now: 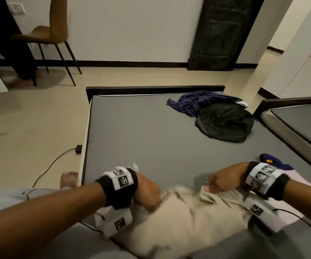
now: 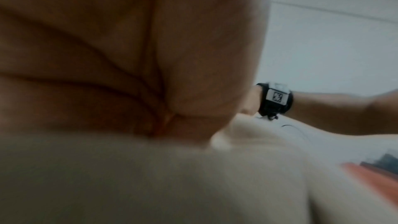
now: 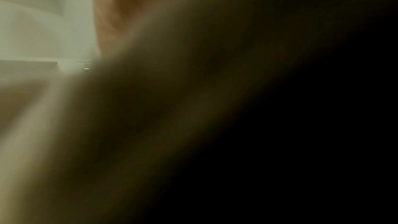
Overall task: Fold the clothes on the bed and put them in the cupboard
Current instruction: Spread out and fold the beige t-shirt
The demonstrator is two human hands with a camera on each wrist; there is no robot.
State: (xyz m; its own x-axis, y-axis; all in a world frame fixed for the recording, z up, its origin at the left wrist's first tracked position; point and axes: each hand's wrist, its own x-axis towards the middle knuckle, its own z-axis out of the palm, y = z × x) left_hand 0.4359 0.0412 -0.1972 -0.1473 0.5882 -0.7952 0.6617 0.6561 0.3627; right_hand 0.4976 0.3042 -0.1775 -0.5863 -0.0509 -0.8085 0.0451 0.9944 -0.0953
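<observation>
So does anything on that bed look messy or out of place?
Yes. A dark blue garment and a black garment lie crumpled in a heap near the bed's far right corner, unfolded. Both hands, left and right, grip a beige garment at the near edge. Nothing looks damaged or spilled.

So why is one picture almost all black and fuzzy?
Right wrist view: the crumpled beige cloth garment presses against the lens, blocking light. Left wrist view: blurry too, the left hand fills it. Head view: sharpest, only the hands smear.
</observation>
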